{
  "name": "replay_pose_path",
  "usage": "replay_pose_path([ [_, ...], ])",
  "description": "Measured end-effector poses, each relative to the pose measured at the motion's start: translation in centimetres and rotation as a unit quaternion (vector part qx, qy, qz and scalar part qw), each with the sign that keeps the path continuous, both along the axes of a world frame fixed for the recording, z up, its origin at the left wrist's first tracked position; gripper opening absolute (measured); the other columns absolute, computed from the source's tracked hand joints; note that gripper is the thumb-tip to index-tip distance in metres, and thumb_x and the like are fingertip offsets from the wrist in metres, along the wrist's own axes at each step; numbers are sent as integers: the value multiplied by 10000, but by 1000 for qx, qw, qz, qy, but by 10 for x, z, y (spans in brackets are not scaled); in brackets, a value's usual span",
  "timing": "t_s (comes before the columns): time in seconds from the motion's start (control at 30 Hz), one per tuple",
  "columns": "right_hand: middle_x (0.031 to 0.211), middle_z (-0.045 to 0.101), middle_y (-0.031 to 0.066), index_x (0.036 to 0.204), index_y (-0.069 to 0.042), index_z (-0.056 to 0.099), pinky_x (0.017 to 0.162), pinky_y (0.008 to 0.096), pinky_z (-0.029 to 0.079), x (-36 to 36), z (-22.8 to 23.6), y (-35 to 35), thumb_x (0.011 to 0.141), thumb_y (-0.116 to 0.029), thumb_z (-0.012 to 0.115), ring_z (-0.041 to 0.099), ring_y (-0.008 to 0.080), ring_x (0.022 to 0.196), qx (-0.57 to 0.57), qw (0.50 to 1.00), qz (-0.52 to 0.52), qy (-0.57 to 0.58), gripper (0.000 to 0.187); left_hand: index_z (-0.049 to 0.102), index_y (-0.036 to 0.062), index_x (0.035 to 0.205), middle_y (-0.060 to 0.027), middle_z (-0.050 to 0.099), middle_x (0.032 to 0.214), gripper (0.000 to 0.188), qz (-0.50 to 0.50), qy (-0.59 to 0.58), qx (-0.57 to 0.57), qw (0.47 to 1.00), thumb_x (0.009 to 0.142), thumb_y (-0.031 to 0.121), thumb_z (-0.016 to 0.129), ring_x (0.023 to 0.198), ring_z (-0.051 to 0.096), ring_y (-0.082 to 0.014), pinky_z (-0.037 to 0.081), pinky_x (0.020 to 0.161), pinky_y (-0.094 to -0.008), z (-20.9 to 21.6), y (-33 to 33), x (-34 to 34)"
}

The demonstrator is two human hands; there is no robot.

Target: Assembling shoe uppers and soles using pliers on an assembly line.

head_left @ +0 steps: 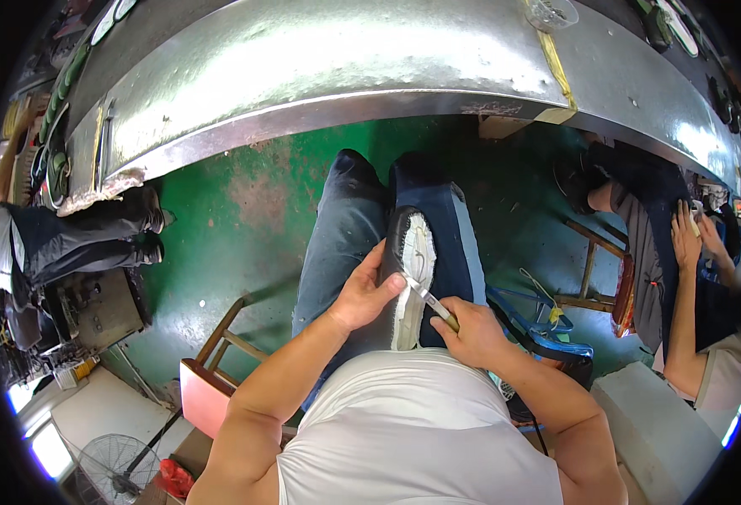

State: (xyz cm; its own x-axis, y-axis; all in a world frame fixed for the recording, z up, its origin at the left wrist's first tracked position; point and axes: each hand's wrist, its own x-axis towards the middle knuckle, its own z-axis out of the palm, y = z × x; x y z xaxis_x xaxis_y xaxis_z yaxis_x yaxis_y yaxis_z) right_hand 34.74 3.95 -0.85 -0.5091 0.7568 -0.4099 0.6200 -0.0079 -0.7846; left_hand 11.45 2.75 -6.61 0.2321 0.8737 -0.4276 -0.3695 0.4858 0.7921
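A shoe (418,252) lies bottom up across my lap, its rounded end pointing away from me. It has a black upper and a rough whitish underside, with a row of small marks or stitches round the edge. At its left side my left hand (365,293) grips it, the thumb on the rim and the fingers partly hidden beneath. My right hand (474,332) is closed round a slim silver hand tool (428,298) with a tan part near my fingers. The tool's far end meets the shoe's underside near my left thumb; its exact kind is unclear.
A metal-topped bench (303,63) curves across the front, with a clear tub (551,14) on it. Wooden stools (210,383) stand on both sides. One person (76,231) is at the left, another (682,295) works at the right. A fan (118,467) stands lower left.
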Motion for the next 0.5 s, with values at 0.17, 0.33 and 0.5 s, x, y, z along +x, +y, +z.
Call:
replay_pose_path([
  [0.17, 799, 662, 153, 1016, -20, 609, 612, 429, 514, 18, 19, 41, 952, -224, 632, 638, 316, 627, -365, 927, 0, 83, 215, 269, 39, 1557, -75, 466, 1466, 755, -1, 9, -31, 999, 956, 208, 694, 1360, 406, -178, 291, 1163, -340, 3, 3, 8],
  [0.33, 827, 650, 187, 1073, 3, 611, 614, 417, 508, 9, -8, 4, 959, -206, 623, 627, 301, 612, -211, 976, 22, 40, 238, 289, 47, 1551, -64, 488, 1450, 726, 25, -42, -64, 997, 959, 178, 688, 1342, 428, -172, 306, 1158, -338, 3, 4, 9],
  [0.5, 766, 677, 110, 1107, 29, 612, 640, 355, 527, 9, 2, 24, 971, -183, 616, 668, 213, 654, -209, 976, -18, 56, 252, 258, 57, 1568, -61, 481, 1465, 753, 28, -8, -45, 999, 972, 245, 677, 1338, 438, -167, 314, 1154, -334, -4, 1, 10],
])
